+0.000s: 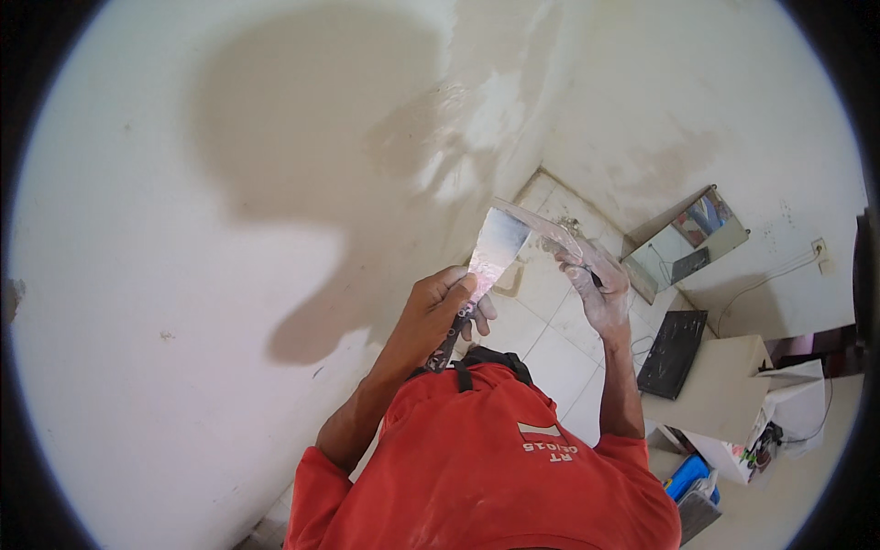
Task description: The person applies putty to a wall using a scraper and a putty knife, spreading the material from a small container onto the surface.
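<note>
My left hand [443,307] is closed around the dark handle of a putty knife [500,246], thumb pressed along the base of the blade. The blade points up and away, whitish and smeared with pink near the handle. To its right, my right hand [603,295], dusted with white powder, grips a wide flat scraper [545,227] seen nearly edge-on. The scraper's far end meets or overlaps the putty knife's tip; I cannot tell whether they touch. My fingers partly hide the scraper's handle.
A pale wall [165,275] with damp-looking patches rises on the left. White floor tiles [559,339] lie below my hands. At right, a mirror [653,268] leans by the wall, near a black flat panel [674,356], a pale cabinet [715,385] and a cable.
</note>
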Motion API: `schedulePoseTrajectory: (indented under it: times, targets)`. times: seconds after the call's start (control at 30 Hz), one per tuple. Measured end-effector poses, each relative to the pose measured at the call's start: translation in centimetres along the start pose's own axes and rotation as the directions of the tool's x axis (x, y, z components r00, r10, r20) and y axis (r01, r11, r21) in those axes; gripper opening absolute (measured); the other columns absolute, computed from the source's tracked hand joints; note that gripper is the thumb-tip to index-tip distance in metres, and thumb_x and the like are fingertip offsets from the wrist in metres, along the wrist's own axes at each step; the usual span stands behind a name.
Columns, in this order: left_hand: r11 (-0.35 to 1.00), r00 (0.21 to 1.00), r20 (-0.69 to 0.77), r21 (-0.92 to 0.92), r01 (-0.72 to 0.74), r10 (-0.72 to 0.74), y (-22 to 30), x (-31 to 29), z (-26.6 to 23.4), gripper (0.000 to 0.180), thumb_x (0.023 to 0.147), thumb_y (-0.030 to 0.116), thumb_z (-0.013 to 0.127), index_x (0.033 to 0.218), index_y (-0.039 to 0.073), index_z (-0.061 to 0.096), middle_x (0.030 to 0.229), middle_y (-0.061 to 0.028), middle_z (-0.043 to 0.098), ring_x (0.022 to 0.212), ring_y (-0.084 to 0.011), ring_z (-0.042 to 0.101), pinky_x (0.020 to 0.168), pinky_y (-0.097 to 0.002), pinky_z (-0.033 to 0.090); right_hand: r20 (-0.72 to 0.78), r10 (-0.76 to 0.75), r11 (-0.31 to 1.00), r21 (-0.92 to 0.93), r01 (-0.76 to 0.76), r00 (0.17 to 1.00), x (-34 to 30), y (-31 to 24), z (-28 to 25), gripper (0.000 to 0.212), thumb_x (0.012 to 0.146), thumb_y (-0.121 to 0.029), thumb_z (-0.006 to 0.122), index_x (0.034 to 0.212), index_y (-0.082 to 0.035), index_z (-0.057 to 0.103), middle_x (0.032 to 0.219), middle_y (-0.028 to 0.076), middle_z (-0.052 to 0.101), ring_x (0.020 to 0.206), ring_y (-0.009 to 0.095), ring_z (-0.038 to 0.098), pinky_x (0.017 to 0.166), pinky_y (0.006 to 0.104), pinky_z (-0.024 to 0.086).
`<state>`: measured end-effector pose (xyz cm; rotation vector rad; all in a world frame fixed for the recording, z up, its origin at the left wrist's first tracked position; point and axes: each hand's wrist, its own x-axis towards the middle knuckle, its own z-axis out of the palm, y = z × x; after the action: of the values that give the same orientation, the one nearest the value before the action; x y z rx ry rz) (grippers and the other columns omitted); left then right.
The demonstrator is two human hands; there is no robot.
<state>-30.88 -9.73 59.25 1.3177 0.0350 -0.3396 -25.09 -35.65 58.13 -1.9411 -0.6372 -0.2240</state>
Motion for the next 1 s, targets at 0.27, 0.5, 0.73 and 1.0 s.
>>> schedulePoseTrajectory:
  times: [0.27, 0.5, 0.73, 1.0]
  targets:
    - [0.998, 0.999, 0.03, 0.054, 0.032, -0.034, -0.7, 0.7, 3.2, 0.032, 0.105, 0.027, 0.044, 0.099, 0.001, 0.06, 0.082, -0.0084, 0.068, 0.059, -0.0081, 0.058, 0.05, -0.0214, 0.043, -0.007, -0.003, 0.995, -0.104, 0.002, 1.0, -0.1, 0.4, -1.9, 0.024, 0.092, -0.009, 0.063, 0.115, -0.001, 0.066, 0.101, 0.015, 0.066, 0.087, 0.028, 0.063, 0.078, 0.0338, 0.05]
    - [0.988, 0.999, 0.05, 0.155, -0.001, -0.007, -1.1, 0.5, 3.8, 0.033, 0.105, 0.029, 0.043, 0.099, 0.001, 0.059, 0.079, -0.0051, 0.064, 0.061, -0.0068, 0.055, 0.051, -0.0217, 0.042, -0.037, -0.125, 0.948, -0.301, 0.108, 0.991, -0.9, 3.5, -2.0, 0.026, 0.089, -0.004, 0.062, 0.115, -0.004, 0.067, 0.1, 0.014, 0.065, 0.087, 0.027, 0.062, 0.076, 0.0332, 0.05]
    - [0.985, 0.998, 0.064, 0.17, -0.01, -0.001, -1.7, 0.1, 4.3, 0.034, 0.105, 0.029, 0.041, 0.092, 0.002, 0.059, 0.076, -0.0022, 0.061, 0.06, -0.006, 0.052, 0.054, -0.023, 0.042, -0.148, 0.036, 0.941, -0.328, -0.084, 0.988, -2.0, 8.9, -3.0, 0.023, 0.094, -0.012, 0.062, 0.114, -0.001, 0.068, 0.096, 0.01, 0.067, 0.081, 0.019, 0.062, 0.074, 0.0302, 0.049]
    - [0.995, 1.0, 0.024, 0.095, -0.003, 0.001, -2.4, 0.7, 4.3, 0.035, 0.105, 0.03, 0.041, 0.098, 0.001, 0.06, 0.078, -0.0041, 0.063, 0.061, -0.0067, 0.055, 0.053, -0.0224, 0.043, 0.03, 0.282, 0.903, 0.331, -0.276, 0.959, -2.9, 5.0, -4.3, 0.03, 0.094, -0.025, 0.068, 0.109, 0.001, 0.068, 0.096, 0.006, 0.069, 0.085, 0.013, 0.061, 0.078, 0.0281, 0.049]
